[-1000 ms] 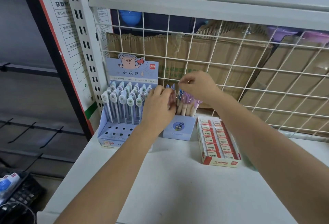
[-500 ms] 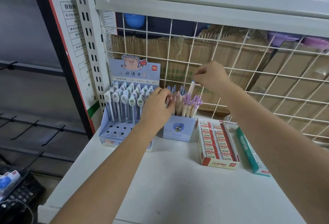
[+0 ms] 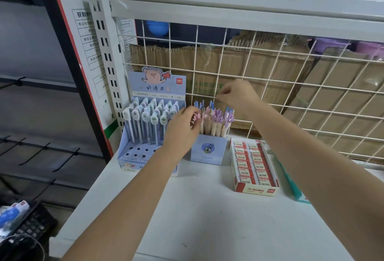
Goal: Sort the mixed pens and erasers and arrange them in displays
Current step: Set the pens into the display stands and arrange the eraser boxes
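you face a white shelf (image 3: 207, 229) backed by a white wire grid (image 3: 291, 86), with flattened brown cardboard (image 3: 259, 69) stacked behind it. a slotted white upright (image 3: 105, 57) and a red-edged printed notice (image 3: 83, 32) stand to the left, and a dark keyboard (image 3: 31, 229) lies low beyond the shelf edge

Two pen displays (image 3: 152, 127) (image 3: 208, 149), one eraser box (image 3: 255, 169), two hands (image 3: 184, 127) (image 3: 239, 96).
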